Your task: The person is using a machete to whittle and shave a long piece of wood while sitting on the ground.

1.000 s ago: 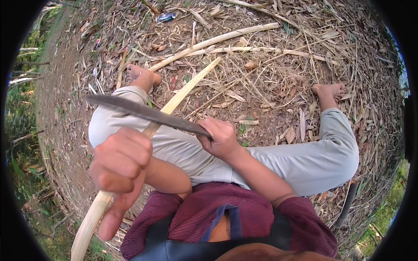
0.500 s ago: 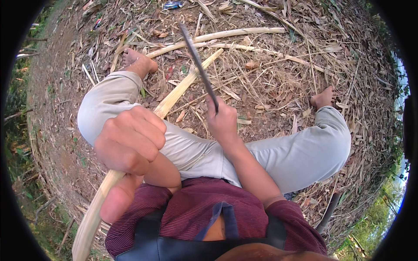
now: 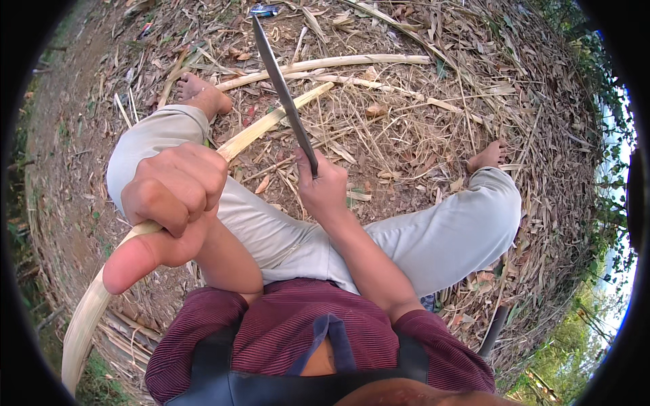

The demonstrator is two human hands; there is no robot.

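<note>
My left hand is wrapped round a pale split-wood strip, over my left knee. One end of the strip points forward over the ground; the other curves down past my thumb toward the lower left. In my right hand, the fingers close on the handle of a long, dark-bladed knife. Its blade points forward and slightly left, crossing above the strip in this view. Whether blade and strip touch, I cannot tell. The knife's handle is mostly hidden in my fist.
Two long pale strips lie on the leaf-strewn ground ahead, between my bare feet. Thin fibres and shavings are scattered there. A small blue wrapper lies at the far edge. A dark pole-like piece is at my right side.
My left hand has shifted left and its thumb now stretches out along the strip. The knife has turned, showing more of its blade's flat side. The whole view has moved slightly.
</note>
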